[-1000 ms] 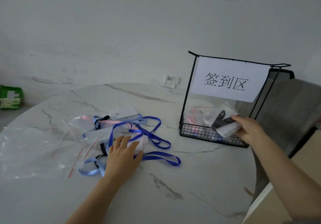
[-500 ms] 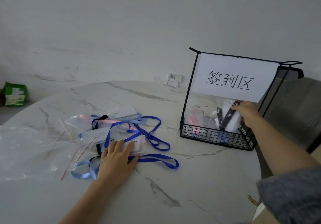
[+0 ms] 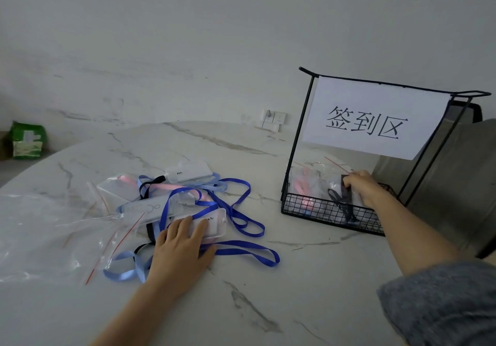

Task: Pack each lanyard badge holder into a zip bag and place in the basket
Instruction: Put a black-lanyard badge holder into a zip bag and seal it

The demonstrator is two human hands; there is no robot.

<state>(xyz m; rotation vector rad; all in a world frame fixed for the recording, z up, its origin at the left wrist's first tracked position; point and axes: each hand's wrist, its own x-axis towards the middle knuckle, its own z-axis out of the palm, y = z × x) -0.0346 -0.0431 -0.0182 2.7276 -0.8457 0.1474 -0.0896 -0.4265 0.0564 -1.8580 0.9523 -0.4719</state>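
Sinking into the black wire basket, clear black-lanyard zip bag nearly placed; your right hand still pinches it, left hand flat.

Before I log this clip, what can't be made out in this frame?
Head view only:
- Right hand: grip or mere touch on the bagged black lanyard unclear; knuckles hide the fingertips.
- Basket: bag count unclear; clear plastic overlaps behind the mesh.
- Badge holder: left hand covers its near half; print too small.
- Green packet: label blurred, far left.
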